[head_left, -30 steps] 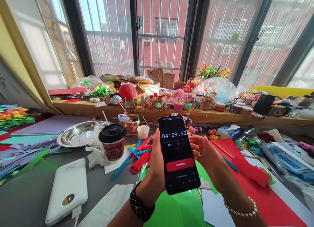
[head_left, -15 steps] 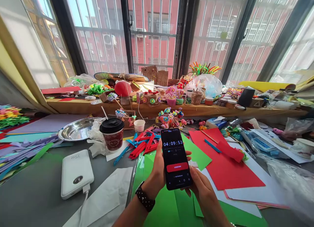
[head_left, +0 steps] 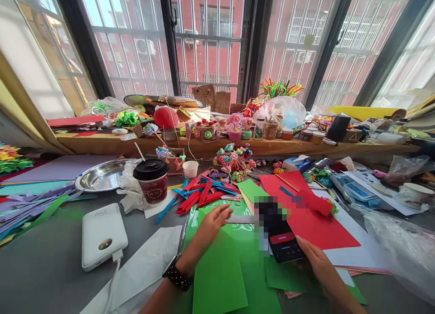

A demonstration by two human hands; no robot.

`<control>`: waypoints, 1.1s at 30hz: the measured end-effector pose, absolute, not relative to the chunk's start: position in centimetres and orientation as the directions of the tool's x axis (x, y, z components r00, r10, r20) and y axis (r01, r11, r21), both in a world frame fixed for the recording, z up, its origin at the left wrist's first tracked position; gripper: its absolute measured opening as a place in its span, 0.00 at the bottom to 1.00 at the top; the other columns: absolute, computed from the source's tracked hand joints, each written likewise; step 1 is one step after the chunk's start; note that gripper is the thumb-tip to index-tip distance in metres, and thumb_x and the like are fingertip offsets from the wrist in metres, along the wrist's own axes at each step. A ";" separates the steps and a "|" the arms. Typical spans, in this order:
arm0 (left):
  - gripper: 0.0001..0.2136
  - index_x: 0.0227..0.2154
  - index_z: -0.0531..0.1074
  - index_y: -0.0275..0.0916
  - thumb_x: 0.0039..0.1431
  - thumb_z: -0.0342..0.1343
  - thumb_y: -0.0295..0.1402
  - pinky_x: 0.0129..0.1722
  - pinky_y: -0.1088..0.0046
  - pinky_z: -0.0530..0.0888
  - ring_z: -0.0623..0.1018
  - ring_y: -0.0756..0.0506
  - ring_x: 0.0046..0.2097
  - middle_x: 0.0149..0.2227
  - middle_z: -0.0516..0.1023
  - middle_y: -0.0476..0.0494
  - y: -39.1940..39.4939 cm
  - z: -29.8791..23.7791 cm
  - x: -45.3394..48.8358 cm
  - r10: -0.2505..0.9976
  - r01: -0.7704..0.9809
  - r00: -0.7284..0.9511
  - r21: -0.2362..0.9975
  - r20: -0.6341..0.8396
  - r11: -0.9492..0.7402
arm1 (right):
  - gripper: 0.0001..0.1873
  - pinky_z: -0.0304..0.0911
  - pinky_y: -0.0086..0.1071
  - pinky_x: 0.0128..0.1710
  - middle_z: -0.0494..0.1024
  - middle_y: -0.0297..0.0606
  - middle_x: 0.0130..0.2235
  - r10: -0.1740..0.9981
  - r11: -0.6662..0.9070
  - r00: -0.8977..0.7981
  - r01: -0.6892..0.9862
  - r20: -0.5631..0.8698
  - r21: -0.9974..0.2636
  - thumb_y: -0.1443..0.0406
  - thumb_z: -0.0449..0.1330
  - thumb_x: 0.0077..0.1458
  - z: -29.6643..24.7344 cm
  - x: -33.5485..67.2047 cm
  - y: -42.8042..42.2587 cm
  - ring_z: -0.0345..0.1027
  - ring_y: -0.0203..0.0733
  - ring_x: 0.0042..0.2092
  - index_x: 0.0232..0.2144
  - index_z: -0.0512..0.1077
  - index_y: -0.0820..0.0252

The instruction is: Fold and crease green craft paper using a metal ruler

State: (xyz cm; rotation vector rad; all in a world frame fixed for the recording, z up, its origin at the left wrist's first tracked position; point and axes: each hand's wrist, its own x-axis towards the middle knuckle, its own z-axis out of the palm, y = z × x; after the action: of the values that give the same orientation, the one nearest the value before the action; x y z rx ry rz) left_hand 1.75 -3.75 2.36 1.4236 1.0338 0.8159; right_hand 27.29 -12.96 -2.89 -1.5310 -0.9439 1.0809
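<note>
A black smartphone (head_left: 283, 243) is gripped at its lower right edge by my right hand (head_left: 313, 255); part of its screen is pixelated. Over the green paper (head_left: 220, 277), my left hand (head_left: 212, 225) is empty, its fingers stretched out to the right, apart from the phone. A dark watch with a dotted strap (head_left: 177, 273) circles the left wrist. Just beyond the left fingertips lie small scissors (head_left: 234, 199) and a pile of folded red and blue paper strips (head_left: 200, 194). Red paper (head_left: 316, 228) spreads out behind the phone.
To the left are a white power bank (head_left: 104, 237) with a cable, a lidded dark red cup (head_left: 152, 182) and a steel tray (head_left: 84, 180). A small paper cup (head_left: 190, 170) and crafted flowers (head_left: 234, 162) stand further back. Crumpled clear plastic (head_left: 401, 246) lies right.
My left hand has let go of the phone and moved slightly left. My right hand has carried the phone to the right and tilted it. The camera view has shifted a little.
</note>
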 end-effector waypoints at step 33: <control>0.35 0.56 0.51 0.31 0.53 0.33 0.54 0.55 0.52 0.54 0.50 0.35 0.59 0.59 0.48 0.34 -4.6 -2.7 0.0 0.825 0.821 0.557 0.088 0.097 -0.565 | 0.13 0.62 0.33 0.34 0.75 0.44 0.36 0.946 0.324 -0.324 0.945 -0.001 0.037 0.77 0.49 0.49 1.4 17.2 -3.7 0.69 0.45 0.38 0.35 0.70 0.64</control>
State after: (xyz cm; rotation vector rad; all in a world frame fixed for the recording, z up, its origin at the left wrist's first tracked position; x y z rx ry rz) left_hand -0.03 -4.64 -2.74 2.7431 1.4499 0.1974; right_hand 17.16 -3.71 1.35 -1.8389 -2.5738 -0.0470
